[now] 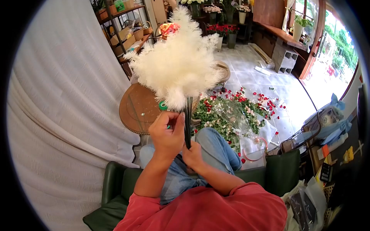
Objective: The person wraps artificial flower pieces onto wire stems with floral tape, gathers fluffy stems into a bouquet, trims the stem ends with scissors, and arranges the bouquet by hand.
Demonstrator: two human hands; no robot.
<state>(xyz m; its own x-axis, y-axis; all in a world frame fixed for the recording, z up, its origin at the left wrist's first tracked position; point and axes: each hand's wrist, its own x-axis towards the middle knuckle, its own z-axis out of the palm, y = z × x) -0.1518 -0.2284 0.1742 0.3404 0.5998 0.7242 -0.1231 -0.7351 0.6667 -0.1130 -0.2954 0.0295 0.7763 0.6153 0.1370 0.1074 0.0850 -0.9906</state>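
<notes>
A large, fluffy cream-white bunch [179, 57] stands upright in front of me on a bundle of thin dark green stems [187, 123]. My right hand [192, 154] is closed round the lower end of the stems. Higher up, just left of the stems and below the fluffy heads, my left hand [168, 129] has its fingers curled together in a pinch. A small green ring-shaped thing [163, 105] shows behind it, and a bit of green shows between its fingers. What the pinch holds is too small to tell.
A round brown table [138, 106] stands at the left, beside a pale curtain [65, 100]. Cut leaves and red petals [231, 115] cover the floor ahead. Shelves [119, 34] and flower buckets [231, 38] stand behind. A cluttered rack [323, 134] is at the right.
</notes>
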